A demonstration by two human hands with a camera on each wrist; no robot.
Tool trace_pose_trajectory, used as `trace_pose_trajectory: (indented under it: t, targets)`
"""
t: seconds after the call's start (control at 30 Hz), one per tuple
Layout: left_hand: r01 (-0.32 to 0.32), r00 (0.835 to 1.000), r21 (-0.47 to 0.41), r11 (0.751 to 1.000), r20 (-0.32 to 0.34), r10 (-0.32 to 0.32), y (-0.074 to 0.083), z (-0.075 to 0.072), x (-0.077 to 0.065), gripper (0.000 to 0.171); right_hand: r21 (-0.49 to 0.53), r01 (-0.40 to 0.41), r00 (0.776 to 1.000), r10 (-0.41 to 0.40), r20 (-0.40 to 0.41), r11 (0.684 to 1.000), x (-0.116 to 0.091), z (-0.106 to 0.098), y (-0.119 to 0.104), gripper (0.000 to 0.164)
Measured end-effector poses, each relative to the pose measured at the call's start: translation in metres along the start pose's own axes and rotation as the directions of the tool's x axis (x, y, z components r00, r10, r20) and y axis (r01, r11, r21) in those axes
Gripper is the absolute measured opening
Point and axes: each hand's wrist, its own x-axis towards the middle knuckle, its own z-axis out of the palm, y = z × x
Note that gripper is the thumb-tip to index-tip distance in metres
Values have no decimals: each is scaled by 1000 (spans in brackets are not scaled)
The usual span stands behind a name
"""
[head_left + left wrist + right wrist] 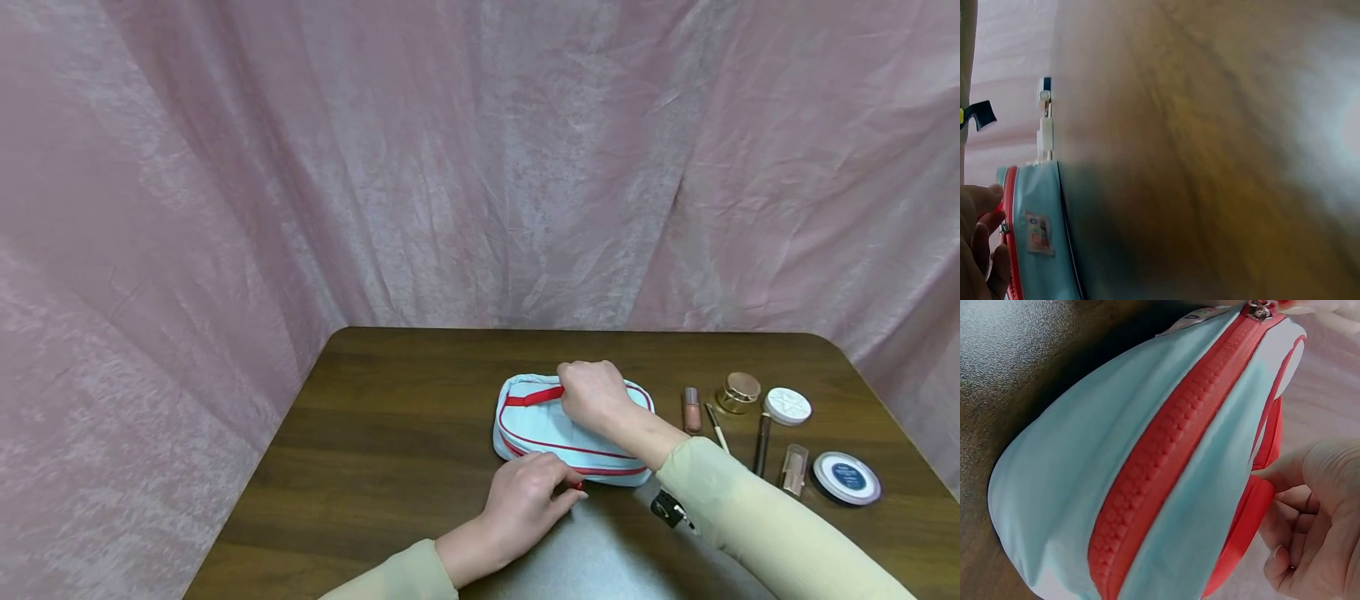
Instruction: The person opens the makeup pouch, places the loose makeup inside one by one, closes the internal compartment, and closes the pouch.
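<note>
A light blue cosmetic pouch with red piping lies at the middle of the table. My right hand holds the red strap handle on its top, fingers curled round the band. At the pouch's front side, my left hand pinches the red zipper pull between thumb and fingers. The metal slider shows at the top of the right wrist view. From there the red zipper runs down with its teeth meshed. A small printed tag sits below the zipper in the left wrist view.
Right of the pouch lie a lip gloss tube, a gold-lidded jar, a white round case, a thin brush, a dark pencil-like stick, a clear-capped tube and a round compact. Pink curtains hang behind.
</note>
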Motion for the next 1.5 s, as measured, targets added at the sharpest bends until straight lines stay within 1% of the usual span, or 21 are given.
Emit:
trace_pose_trajectory:
  t: [0.17, 0.27, 0.4, 0.47, 0.57, 0.63, 0.7, 0.77, 0.87, 0.93, 1.03, 1.13, 1.2, 1.3, 1.43, 1.5]
  targets:
    - [-61, 998, 50, 997, -21, 62, 3, 3, 3, 16, -3, 19, 1000, -19, -6, 1000, 0, 1, -2, 19]
    - [-73, 997, 52, 996, -20, 74, 1, 3, 3, 19, -10, 30, 999, -30, -16, 1000, -1, 0, -2, 18]
    - [-79, 997, 57, 995, 7, 79, -2, 1, 0, 22, 6, 40, 999, -40, -23, 999, -5, -2, -2, 9]
    - [-88, 996, 59, 994, 22, 87, -3, -3, -2, 23, 22, 39, 999, -38, -29, 999, -8, -5, -1, 6]
    - [-112, 994, 40, 993, 20, 111, -6, -11, -4, 25, 51, 31, 997, -27, -66, 998, -14, -12, 4, 12]
    - [-121, 993, 6, 993, -2, 121, -10, -18, -4, 24, 66, 22, 994, -15, -105, 998, -19, -19, 8, 16]
    - [-125, 991, -5, 992, -41, 125, -16, -25, -2, 25, 86, 17, 989, -4, -146, 996, -25, -25, 13, 18]
    - [-103, 993, -15, 995, -57, 102, -25, -33, 2, 25, 101, 11, 985, 7, -175, 995, -30, -32, 17, 19]
    - [-60, 997, -14, 998, -54, 59, -38, -45, 10, 26, 113, 11, 979, 12, -204, 993, -36, -40, 21, 19]
    - [-25, 999, -21, 999, -40, 24, -46, -53, 15, 25, 115, 16, 975, 10, -223, 993, -41, -43, 23, 19]
    - [10, 999, -20, 1000, -45, -11, -56, -62, 23, 25, 115, 33, 966, -2, -259, 993, -46, -46, 24, 18]
    - [44, 998, -9, 999, -32, -44, -65, -68, 28, 27, 122, 55, 954, -16, -299, 991, -52, -48, 25, 18]
    - [60, 998, -6, 998, -14, -60, -71, -70, 32, 29, 123, 72, 945, -28, -327, 990, -55, -48, 25, 18]
    - [98, 995, -10, 995, 36, -98, -79, -72, 38, 33, 126, 100, 929, -47, -367, 987, -61, -48, 25, 19]
    - [178, 978, -40, 983, 114, -173, -89, -73, 46, 39, 119, 138, 910, -79, -407, 983, -73, -46, 22, 19]
    - [210, 969, -48, 977, 140, -201, -93, -73, 50, 40, 118, 155, 904, -93, -417, 981, -80, -44, 19, 19]
